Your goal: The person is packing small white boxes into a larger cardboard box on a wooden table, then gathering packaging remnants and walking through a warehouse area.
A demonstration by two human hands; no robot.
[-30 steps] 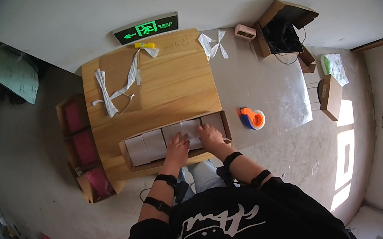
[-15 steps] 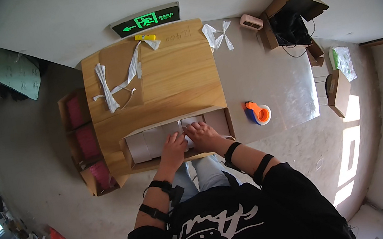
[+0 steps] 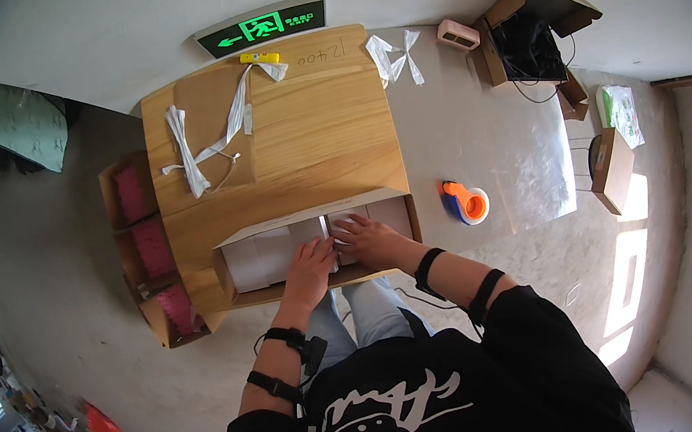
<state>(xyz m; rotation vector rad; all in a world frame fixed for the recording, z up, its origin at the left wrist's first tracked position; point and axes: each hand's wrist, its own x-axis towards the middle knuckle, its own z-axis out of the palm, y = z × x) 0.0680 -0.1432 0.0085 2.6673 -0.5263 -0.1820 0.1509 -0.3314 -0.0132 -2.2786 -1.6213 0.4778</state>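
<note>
A long open cardboard box (image 3: 234, 299) sits at the near edge of the wooden table, holding a row of pale, flat-topped packs (image 3: 247, 263). My left hand (image 3: 310, 265) reaches inside with its fingers stretched forward onto the packs near the middle. Close beside it, my right hand (image 3: 364, 243) rests on the packs too, fingers spread. Between the two hands runs an upright whitish edge, which my fingertips touch or nearly touch. What lies under my palms is hidden.
On the wooden table (image 3: 316, 139) lie a flat cardboard sheet (image 3: 207, 111), white ties (image 3: 184, 151) and a yellow-handled tool (image 3: 260, 59). An orange-and-blue tape dispenser (image 3: 466, 204) is on the grey table (image 3: 507, 145). Left stands a divided carton (image 3: 115, 212) with pink contents.
The view has shifted slightly. Both hands stay in the box at the middle of the packs; my right fingers look more spread and flatter than before.
</note>
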